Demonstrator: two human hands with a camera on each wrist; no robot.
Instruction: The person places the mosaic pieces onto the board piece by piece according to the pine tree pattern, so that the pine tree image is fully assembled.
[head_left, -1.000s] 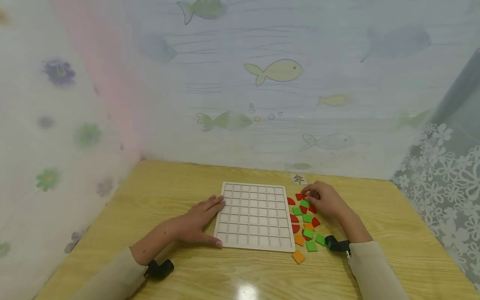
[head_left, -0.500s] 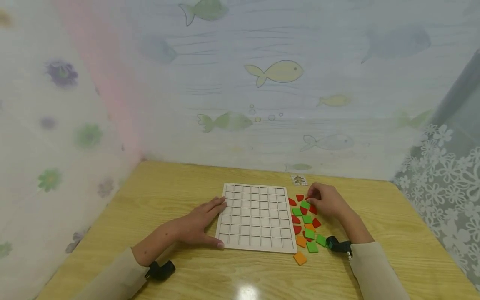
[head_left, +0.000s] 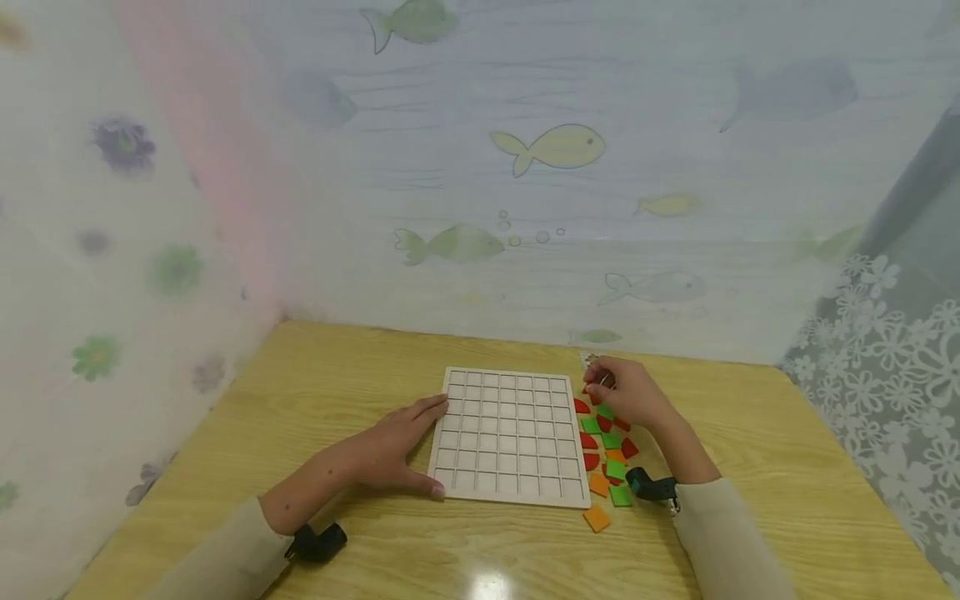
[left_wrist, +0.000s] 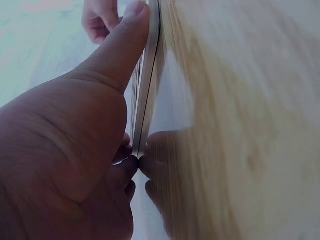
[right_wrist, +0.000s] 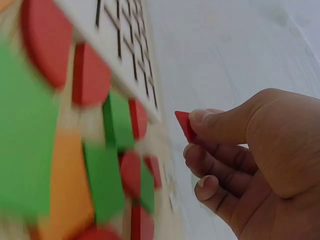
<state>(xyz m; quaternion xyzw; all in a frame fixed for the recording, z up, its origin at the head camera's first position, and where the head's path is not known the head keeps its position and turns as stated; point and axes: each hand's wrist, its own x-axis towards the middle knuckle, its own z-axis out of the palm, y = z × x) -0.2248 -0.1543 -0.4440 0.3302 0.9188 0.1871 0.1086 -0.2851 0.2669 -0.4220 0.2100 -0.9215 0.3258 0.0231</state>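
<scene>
The grid board (head_left: 510,437), pale with square recesses, lies flat on the table. My left hand (head_left: 393,446) rests against its left side, fingers straight, the thumb (left_wrist: 112,52) at the near left corner. Above the far end of the loose pieces, my right hand (head_left: 628,396) pinches a small red piece (right_wrist: 184,124) between thumb and fingers, raised clear of the table. Its pointed corner sticks out; the fingers hide the rest of its shape. Below lie green square tiles (head_left: 620,497), orange tiles (head_left: 597,518) and red curved pieces (head_left: 591,461), some overlapping.
A small printed card (head_left: 589,359) lies behind the pieces, partly covered by my right hand. The wooden table (head_left: 420,550) meets patterned walls at the back and left. A black wrist camera (head_left: 651,486) sits low over the right-hand pieces.
My right hand has picked up a red piece from the pile and moved left and slightly away, now partly covering the card. The left hand and the board have stayed in place.
</scene>
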